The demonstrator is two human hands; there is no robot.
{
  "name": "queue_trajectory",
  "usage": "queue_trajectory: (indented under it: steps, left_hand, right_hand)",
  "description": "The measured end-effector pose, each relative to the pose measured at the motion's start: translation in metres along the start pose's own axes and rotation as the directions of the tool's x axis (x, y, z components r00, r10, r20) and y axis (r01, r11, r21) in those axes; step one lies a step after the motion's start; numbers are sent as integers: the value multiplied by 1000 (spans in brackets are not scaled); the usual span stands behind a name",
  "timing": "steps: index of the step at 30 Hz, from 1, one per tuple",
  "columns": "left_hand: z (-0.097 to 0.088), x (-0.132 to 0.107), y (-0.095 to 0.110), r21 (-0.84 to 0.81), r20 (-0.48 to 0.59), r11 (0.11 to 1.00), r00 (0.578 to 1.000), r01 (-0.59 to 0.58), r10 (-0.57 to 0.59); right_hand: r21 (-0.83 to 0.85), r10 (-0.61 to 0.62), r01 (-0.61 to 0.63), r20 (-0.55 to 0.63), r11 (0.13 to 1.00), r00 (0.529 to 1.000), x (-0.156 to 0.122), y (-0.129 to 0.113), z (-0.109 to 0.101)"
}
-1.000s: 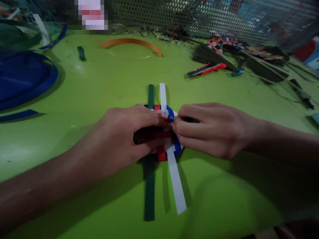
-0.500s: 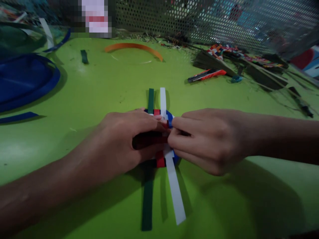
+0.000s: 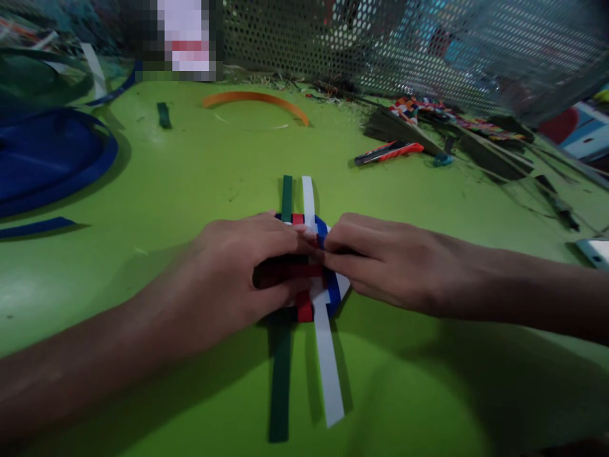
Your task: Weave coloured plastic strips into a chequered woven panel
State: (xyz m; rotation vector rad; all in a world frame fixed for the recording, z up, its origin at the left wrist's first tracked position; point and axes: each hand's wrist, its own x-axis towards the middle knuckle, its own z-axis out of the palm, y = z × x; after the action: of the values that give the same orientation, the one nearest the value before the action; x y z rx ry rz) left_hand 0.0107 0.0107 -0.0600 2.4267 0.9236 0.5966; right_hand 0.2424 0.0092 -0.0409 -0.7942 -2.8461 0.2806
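Between my hands lies a small woven piece of flat red, white, blue and dark green strips. My left hand is curved over its left side, thumb and fingers gripping it and hiding much of the weave. At the right edge my right hand has its fingers closed together against the blue band, with its fingertips partly hidden. A long white strip and a dark green strip run out towards me. Their shorter ends stick out on the far side.
Blue coiled strip lies at the left, near a short blue strip. Farther back are an orange strip and a red-and-black box cutter. Woven scraps and dark strips lie at the right, before a perforated metal panel.
My right hand's fingers have flattened and shifted at the right edge, uncovering more of the blue band and a white corner. The white strip's near end has swung slightly left. My left hand stays put.
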Motion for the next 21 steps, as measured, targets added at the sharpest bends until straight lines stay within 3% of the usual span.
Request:
queue_trajectory:
  steps: [2, 6, 12, 21]
  left_hand:
    - [0, 0, 0, -3, -6, 1000, 1000, 6, -6]
    - [1, 0, 1, 1, -24, 1000, 1000, 18, -18]
    - [0, -1, 0, 8, -2, 1000, 1000, 9, -9]
    - [-1, -2, -1, -25, 1, 999, 1000, 20, -20]
  right_hand:
    - [18, 10, -9, -59, 1000, 998, -3, 0, 3]
    - [-126, -150, 131, -157, 983, 976, -7, 4, 8]
    - [10, -31, 35, -265, 999, 964, -3, 1, 14]
    - [101, 64, -40, -249, 994, 966, -16, 0, 10]
